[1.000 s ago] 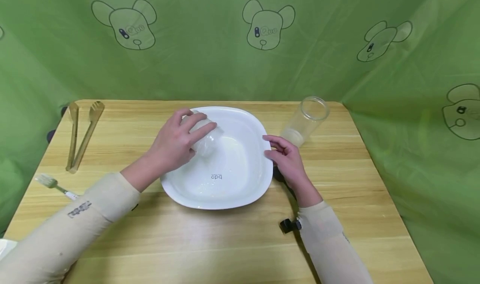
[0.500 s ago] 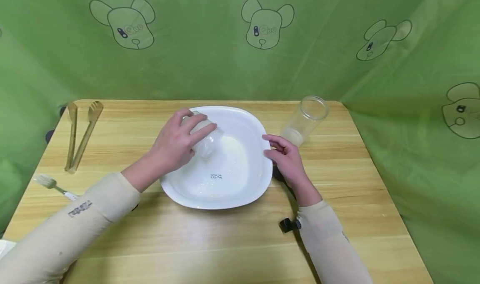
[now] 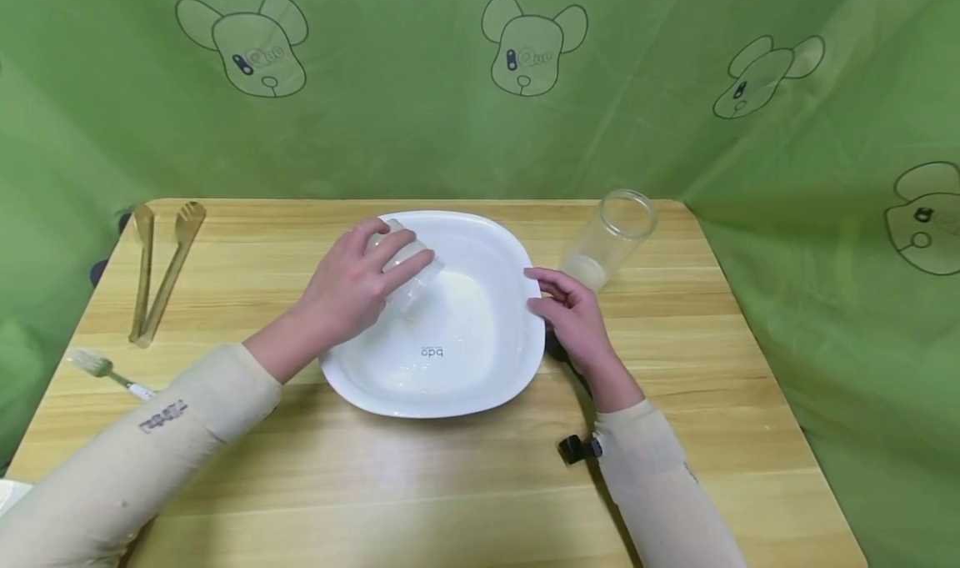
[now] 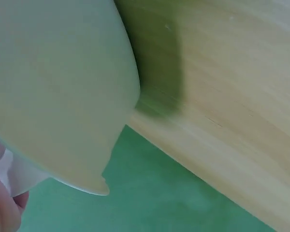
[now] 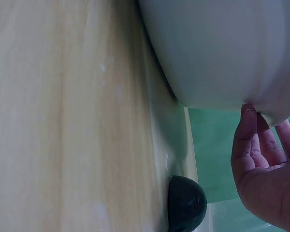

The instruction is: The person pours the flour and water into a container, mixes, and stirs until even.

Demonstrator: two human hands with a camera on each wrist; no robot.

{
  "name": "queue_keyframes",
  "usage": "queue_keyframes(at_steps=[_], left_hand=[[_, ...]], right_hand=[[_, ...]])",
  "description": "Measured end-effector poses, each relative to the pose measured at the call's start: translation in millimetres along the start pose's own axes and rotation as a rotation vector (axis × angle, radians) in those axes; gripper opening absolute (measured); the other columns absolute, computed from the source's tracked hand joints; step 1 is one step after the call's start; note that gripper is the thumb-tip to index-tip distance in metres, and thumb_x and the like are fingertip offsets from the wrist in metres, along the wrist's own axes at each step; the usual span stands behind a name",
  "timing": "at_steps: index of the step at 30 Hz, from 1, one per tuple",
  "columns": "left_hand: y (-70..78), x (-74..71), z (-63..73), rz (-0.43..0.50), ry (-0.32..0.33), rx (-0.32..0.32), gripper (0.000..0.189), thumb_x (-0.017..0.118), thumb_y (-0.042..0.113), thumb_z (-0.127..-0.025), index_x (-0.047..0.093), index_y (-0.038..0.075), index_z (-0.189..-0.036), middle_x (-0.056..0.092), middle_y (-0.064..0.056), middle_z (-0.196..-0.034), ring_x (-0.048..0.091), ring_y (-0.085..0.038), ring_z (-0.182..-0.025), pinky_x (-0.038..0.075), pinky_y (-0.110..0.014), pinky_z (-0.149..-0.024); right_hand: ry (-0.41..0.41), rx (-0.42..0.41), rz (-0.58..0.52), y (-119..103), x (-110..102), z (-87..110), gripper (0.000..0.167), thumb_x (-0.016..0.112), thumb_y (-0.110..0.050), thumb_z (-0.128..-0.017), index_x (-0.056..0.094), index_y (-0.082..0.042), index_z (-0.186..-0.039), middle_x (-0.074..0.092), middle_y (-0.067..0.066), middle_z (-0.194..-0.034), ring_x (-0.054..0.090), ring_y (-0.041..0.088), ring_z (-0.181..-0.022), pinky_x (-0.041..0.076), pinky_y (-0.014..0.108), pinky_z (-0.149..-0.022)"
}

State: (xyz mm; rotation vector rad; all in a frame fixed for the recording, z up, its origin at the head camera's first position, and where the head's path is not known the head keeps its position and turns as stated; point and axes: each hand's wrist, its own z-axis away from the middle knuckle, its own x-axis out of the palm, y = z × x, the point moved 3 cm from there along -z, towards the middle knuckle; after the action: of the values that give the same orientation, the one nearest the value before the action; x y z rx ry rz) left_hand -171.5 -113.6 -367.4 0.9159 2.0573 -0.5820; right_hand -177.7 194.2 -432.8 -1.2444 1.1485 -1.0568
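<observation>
A white basin (image 3: pixel 487 368) with rounded corners sits mid-table, its small printed mark on the bottom. Over its left side my left hand (image 3: pixel 356 280) grips a clear glass (image 3: pixel 408 297), tilted inside the basin and partly hidden by the fingers. My right hand (image 3: pixel 573 318) pinches the basin's right rim between thumb and fingers. In the left wrist view the basin's outer wall (image 4: pixel 58 82) covers much of the picture, with part of the left hand (image 4: pixel 2 203) at the lower left corner. The right wrist view shows the right hand (image 5: pixel 268 169) at the rim.
A tall clear glass jar (image 3: pixel 611 238) stands behind the right hand. Under the right forearm lies a black ladle (image 3: pixel 557 348), its bowl beside the basin. Wooden tongs (image 3: pixel 161 276) and a brush (image 3: pixel 101 366) lie on the left. Green cloth (image 3: pixel 420 92) hangs behind the table.
The clear glass has turned slightly in my left hand, and its visible edge looks different. Both hands otherwise keep their places; the whole view has shifted very slightly.
</observation>
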Motion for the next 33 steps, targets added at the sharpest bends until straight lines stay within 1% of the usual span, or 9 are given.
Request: queue_keyframes(at_steps=[3,11,13,16,18,20,22,29,33], left_hand=[[1.7,-0.9,-1.7,-0.022,-0.013,0.025,0.05,0.062,-0.01,-0.084,0.063,0.013,-0.129,0.057,-0.016,-0.125,0.049,-0.042,-0.111,0.055,-0.051,-0.075],[1.6,-2.4,-4.6,-0.039,-0.02,0.03,0.052,0.064,-0.01,-0.082,0.063,0.013,-0.13,0.056,-0.017,-0.125,0.049,-0.043,-0.11,0.054,-0.049,-0.073],[1.8,-3.1,-4.4,-0.027,-0.01,0.026,0.054,0.065,-0.009,-0.08,0.063,0.012,-0.129,0.057,-0.017,-0.125,0.049,-0.043,-0.11,0.054,-0.05,-0.074],[3.0,-3.3,-3.9,-0.037,-0.001,0.037,0.053,0.063,-0.011,-0.082,0.063,0.012,-0.129,0.058,-0.017,-0.125,0.049,-0.043,-0.11,0.054,-0.05,-0.078],[2.7,-3.3,-3.6,-0.017,0.008,0.023,0.055,0.066,-0.01,-0.078,0.063,0.012,-0.129,0.058,-0.017,-0.125,0.049,-0.043,-0.11,0.053,-0.051,-0.081],[2.8,-2.8,-3.6,-0.027,0.008,0.025,0.054,0.065,-0.011,-0.08,0.063,0.012,-0.129,0.058,-0.017,-0.125,0.049,-0.043,-0.111,0.053,-0.052,-0.082],[2.2,-2.8,-3.6,-0.012,0.015,0.007,0.057,0.067,-0.01,-0.076,0.063,0.012,-0.128,0.058,-0.017,-0.125,0.049,-0.043,-0.11,0.054,-0.051,-0.079],[2.8,-1.8,-3.1,0.003,0.007,0.0,0.055,0.067,-0.01,-0.078,0.064,0.012,-0.129,0.058,-0.017,-0.125,0.049,-0.043,-0.112,0.053,-0.052,-0.081],[1.1,-0.5,-2.3,0.023,-0.003,-0.027,0.06,0.068,-0.011,-0.073,0.063,0.012,-0.129,0.057,-0.017,-0.126,0.048,-0.043,-0.112,0.053,-0.052,-0.08]], right_hand=[[-0.002,0.0,0.001,0.1,-0.6,0.2,0.037,0.063,0.002,-0.093,0.062,0.001,-0.13,0.066,0.024,-0.118,0.069,0.022,-0.09,0.061,0.032,-0.071],[-0.005,-0.004,-0.006,-1.1,0.4,1.0,0.038,0.063,0.004,-0.092,0.062,0.002,-0.13,0.066,0.024,-0.117,0.069,0.022,-0.09,0.061,0.031,-0.071],[-0.004,-0.005,-0.004,-1.4,0.6,1.1,0.038,0.062,0.004,-0.092,0.062,0.002,-0.13,0.066,0.024,-0.117,0.069,0.022,-0.089,0.061,0.031,-0.07],[-0.003,-0.005,-0.001,-1.2,0.7,1.2,0.038,0.062,0.004,-0.092,0.062,0.002,-0.13,0.066,0.024,-0.117,0.069,0.021,-0.089,0.061,0.031,-0.07],[-0.002,-0.004,0.0,-0.9,0.8,1.2,0.038,0.062,0.004,-0.092,0.062,0.001,-0.13,0.066,0.023,-0.117,0.069,0.022,-0.088,0.061,0.031,-0.069],[-0.002,-0.004,0.0,-0.8,0.8,1.2,0.038,0.062,0.003,-0.093,0.062,0.001,-0.13,0.066,0.023,-0.117,0.069,0.021,-0.088,0.061,0.031,-0.069],[-0.004,-0.004,0.001,-0.7,0.7,1.2,0.038,0.062,0.003,-0.093,0.062,0.002,-0.13,0.066,0.023,-0.117,0.069,0.021,-0.088,0.061,0.031,-0.069],[-0.005,-0.005,0.001,-0.6,0.4,1.1,0.038,0.063,0.004,-0.092,0.062,0.001,-0.13,0.066,0.024,-0.117,0.069,0.02,-0.085,0.061,0.031,-0.07],[-0.003,-0.007,0.004,-0.7,0.3,1.1,0.037,0.063,0.003,-0.093,0.062,0.001,-0.13,0.066,0.023,-0.117,0.069,0.02,-0.086,0.06,0.03,-0.069]])
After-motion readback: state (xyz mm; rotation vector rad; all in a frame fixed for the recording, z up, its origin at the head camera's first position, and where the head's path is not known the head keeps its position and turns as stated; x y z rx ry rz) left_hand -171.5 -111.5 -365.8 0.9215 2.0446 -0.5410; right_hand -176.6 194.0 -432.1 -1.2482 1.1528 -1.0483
